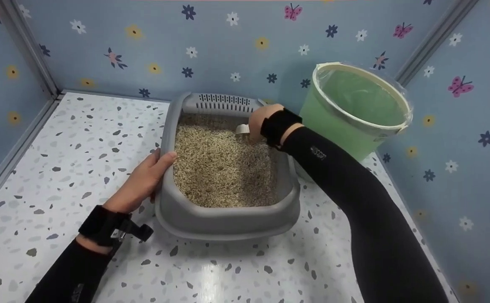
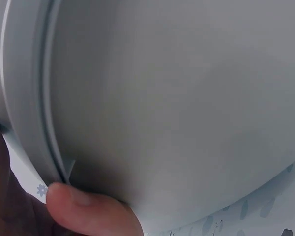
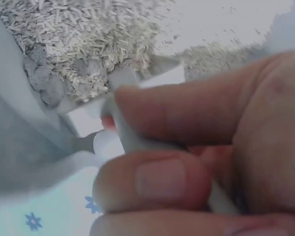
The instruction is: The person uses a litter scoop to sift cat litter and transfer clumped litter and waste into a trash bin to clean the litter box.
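A grey litter box (image 1: 228, 222) stands on the floor, filled with beige pellet litter (image 1: 209, 168). My left hand (image 1: 144, 179) grips its left rim, thumb on top and the other fingers against the outer side. In the left wrist view the grey wall (image 2: 177, 108) fills most of the picture. Over the back right of the litter, my right hand (image 1: 263, 122) holds a white litter scoop (image 1: 242, 129), fingers curled round its handle. Its head (image 3: 169, 76) meets the pellets in the right wrist view, beside grey clumps (image 3: 44, 81) along the wall.
A green bin (image 1: 329, 113) with a clear plastic liner stands right behind the box, close to my right forearm. Patterned blue wall panels (image 1: 211, 50) enclose the back and both sides. The floor (image 1: 89, 168) is white with grey speckles.
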`<state>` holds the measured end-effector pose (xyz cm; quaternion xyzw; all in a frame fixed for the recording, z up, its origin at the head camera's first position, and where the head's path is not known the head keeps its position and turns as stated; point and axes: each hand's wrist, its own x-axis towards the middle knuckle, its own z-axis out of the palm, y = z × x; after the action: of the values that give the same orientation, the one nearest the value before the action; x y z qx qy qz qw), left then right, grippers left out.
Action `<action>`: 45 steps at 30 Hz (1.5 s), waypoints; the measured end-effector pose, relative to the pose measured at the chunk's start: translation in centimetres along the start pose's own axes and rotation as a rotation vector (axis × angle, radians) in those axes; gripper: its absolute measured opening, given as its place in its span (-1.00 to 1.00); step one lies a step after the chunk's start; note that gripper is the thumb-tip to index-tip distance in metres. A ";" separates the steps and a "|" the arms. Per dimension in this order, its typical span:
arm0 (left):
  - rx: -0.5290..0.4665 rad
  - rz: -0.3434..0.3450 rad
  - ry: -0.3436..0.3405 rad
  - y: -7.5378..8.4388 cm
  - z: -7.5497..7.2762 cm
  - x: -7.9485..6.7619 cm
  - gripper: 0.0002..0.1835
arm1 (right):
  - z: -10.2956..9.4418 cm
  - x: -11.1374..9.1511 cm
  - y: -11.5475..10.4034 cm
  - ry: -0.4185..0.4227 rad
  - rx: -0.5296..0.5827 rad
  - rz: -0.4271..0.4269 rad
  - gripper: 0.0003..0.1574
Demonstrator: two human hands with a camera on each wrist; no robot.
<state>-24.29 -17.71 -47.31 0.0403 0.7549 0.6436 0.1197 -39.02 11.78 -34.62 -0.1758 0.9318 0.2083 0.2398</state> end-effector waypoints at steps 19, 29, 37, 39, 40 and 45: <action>0.025 -0.026 0.003 0.1 -0.1 0.1 -0.16 | -1.4 -5.9 -0.5 -0.074 -0.114 -0.039 -0.61; 0.032 -0.039 0.009 0.2 0.0 0.0 -0.11 | 0.6 -2.8 -0.5 0.301 -0.280 -0.005 -0.42; 0.031 -0.029 0.002 0.1 0.3 0.1 -0.09 | 2.2 0.8 1.2 0.346 -0.253 -0.116 -0.58; 0.036 -0.024 0.002 0.1 0.2 0.2 -0.10 | 2.4 1.4 1.7 0.336 -0.213 -0.127 -0.64; 0.038 -0.023 0.001 0.1 0.2 0.2 -0.10 | 2.5 1.6 1.8 0.334 -0.199 -0.132 -0.65; 0.043 -0.040 0.012 -0.2 0.0 0.2 -0.10 | 3.2 1.9 2.0 0.358 -0.133 -0.158 -0.65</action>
<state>-24.49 -17.73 -47.50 0.0238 0.7700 0.6248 0.1271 -40.25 14.56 -37.57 -0.2978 0.9271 0.2153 0.0740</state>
